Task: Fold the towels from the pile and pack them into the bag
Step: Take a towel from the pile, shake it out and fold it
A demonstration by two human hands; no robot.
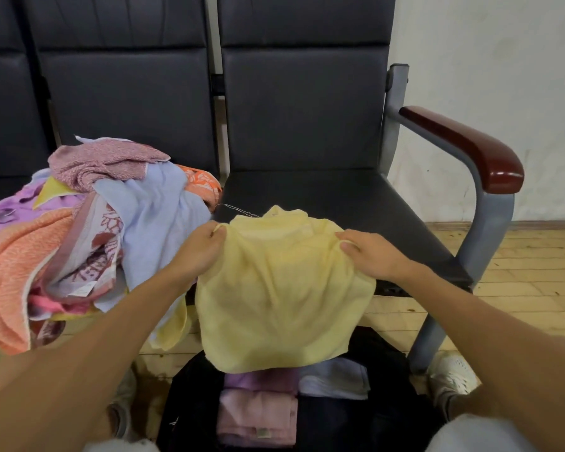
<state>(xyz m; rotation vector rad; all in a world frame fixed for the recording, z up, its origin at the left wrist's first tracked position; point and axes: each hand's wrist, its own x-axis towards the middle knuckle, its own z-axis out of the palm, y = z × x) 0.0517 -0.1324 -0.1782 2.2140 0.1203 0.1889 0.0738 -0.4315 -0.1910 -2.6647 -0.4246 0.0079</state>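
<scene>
A pale yellow towel (281, 288) hangs over the front edge of the right-hand seat, bunched at its top. My left hand (199, 249) grips its upper left edge and my right hand (372, 252) grips its upper right edge. A mixed pile of towels (88, 223) in orange, lilac, light blue and pink lies on the seat to the left. Below the yellow towel, an open black bag (349, 415) stands on the floor between my feet. Folded pink, lilac and pale blue towels (258, 412) lie inside it.
Dark padded seats (323, 190) form a row, with backrests behind. A grey metal frame with a red-brown armrest (470, 148) bounds the right seat. Wooden floorboards (519, 272) and a white wall lie to the right. My white shoe (450, 376) stands beside the bag.
</scene>
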